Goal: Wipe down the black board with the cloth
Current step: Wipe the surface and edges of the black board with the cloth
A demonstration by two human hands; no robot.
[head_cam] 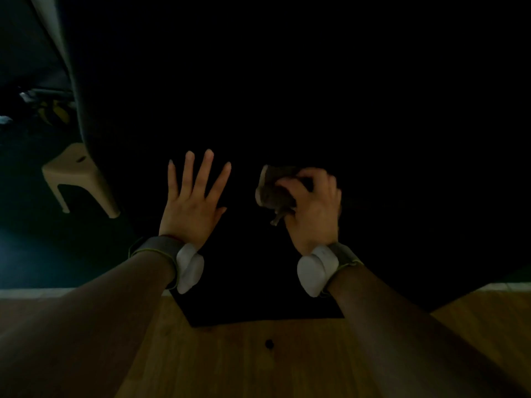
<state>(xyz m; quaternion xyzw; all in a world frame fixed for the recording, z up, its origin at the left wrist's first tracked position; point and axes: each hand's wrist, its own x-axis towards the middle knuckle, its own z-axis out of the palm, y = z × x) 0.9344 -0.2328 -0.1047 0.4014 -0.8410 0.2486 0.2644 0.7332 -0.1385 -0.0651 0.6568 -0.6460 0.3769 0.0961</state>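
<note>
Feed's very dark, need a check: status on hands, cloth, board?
Left hand open, fingers spread on black board. Right hand grips bunched cloth at the board. Nothing seen in the way; stool off to the left.

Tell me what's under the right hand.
The right hand grips a crumpled grey-brown cloth that sticks out past its fingers, over the black board. The palm covers the rest of the cloth, so contact with the board cannot be seen.

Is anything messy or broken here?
Nothing stands out. The left hand is spread open on the black board, the right hand grips a bunched cloth, and the stool stands upright. The picture is dark, though.
</note>
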